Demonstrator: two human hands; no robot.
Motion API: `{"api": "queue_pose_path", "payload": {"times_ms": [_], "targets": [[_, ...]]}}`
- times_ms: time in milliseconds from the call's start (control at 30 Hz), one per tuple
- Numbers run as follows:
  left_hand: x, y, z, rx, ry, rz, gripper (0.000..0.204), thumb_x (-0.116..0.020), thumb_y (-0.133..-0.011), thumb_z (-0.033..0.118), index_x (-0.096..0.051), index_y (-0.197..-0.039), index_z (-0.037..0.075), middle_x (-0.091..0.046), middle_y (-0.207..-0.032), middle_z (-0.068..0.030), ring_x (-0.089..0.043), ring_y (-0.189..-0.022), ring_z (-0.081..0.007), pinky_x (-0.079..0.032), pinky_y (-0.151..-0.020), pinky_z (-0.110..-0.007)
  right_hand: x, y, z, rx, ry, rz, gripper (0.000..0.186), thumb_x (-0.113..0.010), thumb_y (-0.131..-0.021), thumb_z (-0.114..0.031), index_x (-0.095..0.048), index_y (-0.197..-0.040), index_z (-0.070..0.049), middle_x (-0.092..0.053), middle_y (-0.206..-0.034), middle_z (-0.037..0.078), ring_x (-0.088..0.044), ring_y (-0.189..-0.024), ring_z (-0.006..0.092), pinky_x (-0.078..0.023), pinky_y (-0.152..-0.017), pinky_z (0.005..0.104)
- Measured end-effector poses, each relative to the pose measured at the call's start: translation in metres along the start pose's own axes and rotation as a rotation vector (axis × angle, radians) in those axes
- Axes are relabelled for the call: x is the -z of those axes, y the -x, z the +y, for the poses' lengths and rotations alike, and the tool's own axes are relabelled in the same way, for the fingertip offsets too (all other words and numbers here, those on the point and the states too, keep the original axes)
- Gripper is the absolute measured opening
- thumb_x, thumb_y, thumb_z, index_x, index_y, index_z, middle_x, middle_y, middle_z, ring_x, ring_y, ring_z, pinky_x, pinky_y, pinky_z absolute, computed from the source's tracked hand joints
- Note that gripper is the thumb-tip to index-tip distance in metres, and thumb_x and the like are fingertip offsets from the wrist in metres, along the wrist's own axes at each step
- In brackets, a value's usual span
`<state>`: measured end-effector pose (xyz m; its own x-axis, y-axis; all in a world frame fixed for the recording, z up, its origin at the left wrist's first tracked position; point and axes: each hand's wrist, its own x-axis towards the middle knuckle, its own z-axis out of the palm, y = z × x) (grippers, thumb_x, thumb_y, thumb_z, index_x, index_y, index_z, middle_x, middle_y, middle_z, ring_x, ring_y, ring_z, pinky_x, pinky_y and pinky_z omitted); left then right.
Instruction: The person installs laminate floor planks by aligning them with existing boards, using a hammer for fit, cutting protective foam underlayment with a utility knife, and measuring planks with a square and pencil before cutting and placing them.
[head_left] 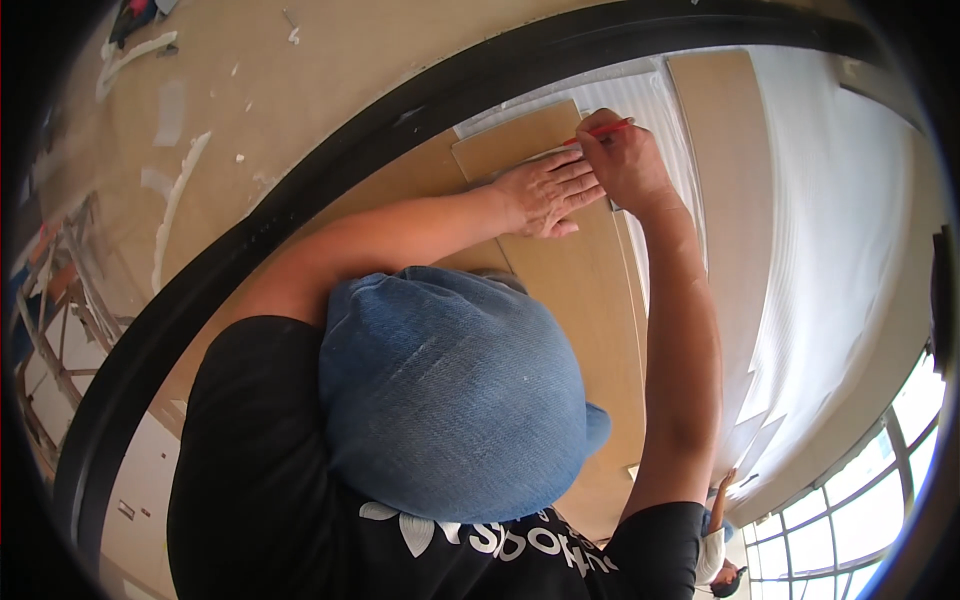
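My left hand point(545, 196) lies flat, its fingers stretched and close together across tan, wood-coloured boards. Beneath it, a thin straight-edged piece shows only in part; its kind is hidden. Just to the right, the fingers of my right hand point(632, 165) pinch a slim red pencil point(609, 129), its tip pointing left, close above my left fingers. A shorter board piece point(515, 138) lies at the far side of my left hand, its edges set at an angle to the long board point(590, 290) that runs toward me.
My bent, denim-covered knee point(450, 390) hides much of the middle. White translucent sheeting point(830, 170) spreads to the right, with another long board point(725, 140) on it. A black curved bar point(300, 185) crosses the left. Another person point(718, 555) works at lower right, near windows point(830, 515).
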<state>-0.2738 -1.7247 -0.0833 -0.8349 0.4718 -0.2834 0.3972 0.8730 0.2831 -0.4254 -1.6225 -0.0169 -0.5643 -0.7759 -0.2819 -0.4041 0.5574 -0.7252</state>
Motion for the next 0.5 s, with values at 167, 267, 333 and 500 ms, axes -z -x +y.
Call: {"api": "queue_pose_path", "payload": {"times_ms": [167, 267, 333, 500], "targets": [[-0.011, 0.001, 0.003, -0.036, 0.026, 0.205, 0.077, -0.045, -0.101, 0.054, -0.028, -0.162, 0.011, -0.019, -0.172, -0.007, -0.012, -0.159, -0.0227, -0.003, -0.13, -0.044, 0.048, 0.024, 0.015, -0.05, 0.043, 0.243, 0.015, -0.063, -0.099, -0.02, -0.07, -0.107, -0.008, -0.073, -0.089, 0.02, -0.072, -0.083, 0.037, -0.057, -0.074, 0.0422], [-0.019, 0.011, -0.002, -0.009, 0.034, 0.234, 0.079, -0.049, -0.1, 0.054, -0.029, -0.162, 0.01, -0.019, -0.172, -0.0066, -0.013, -0.159, -0.0223, -0.005, -0.129, -0.043, 0.079, 0.087, -0.003, -0.177, -0.086, 0.514, 0.015, -0.064, -0.101, -0.016, -0.07, -0.108, -0.005, -0.07, -0.082, 0.008, -0.064, -0.073, 0.0143, -0.052, -0.069, 0.0303], [-0.019, 0.017, -0.004, 0.012, 0.01, 0.282, 0.082, -0.053, -0.097, 0.055, -0.031, -0.162, 0.009, -0.021, -0.172, -0.0067, -0.014, -0.159, -0.0226, -0.008, -0.129, -0.043, 0.088, 0.146, -0.004, -0.139, -0.088, 0.65, 0.016, -0.063, -0.102, -0.012, -0.07, -0.112, -0.002, -0.073, -0.089, 0.007, -0.065, -0.079, 0.0138, -0.053, -0.074, 0.0301], [-0.005, -0.015, 0.013, -0.088, 0.056, 0.33, 0.079, -0.059, -0.094, 0.048, -0.036, -0.159, 0.008, -0.029, -0.168, -0.0099, -0.023, -0.156, -0.0267, -0.018, -0.126, -0.048, 0.054, 0.376, 0.002, -0.494, 0.02, 0.864, 0.016, -0.06, -0.105, -0.014, -0.068, -0.111, -0.002, -0.073, -0.094, 0.01, -0.069, -0.083, 0.016, -0.055, -0.078, 0.0313]]}}
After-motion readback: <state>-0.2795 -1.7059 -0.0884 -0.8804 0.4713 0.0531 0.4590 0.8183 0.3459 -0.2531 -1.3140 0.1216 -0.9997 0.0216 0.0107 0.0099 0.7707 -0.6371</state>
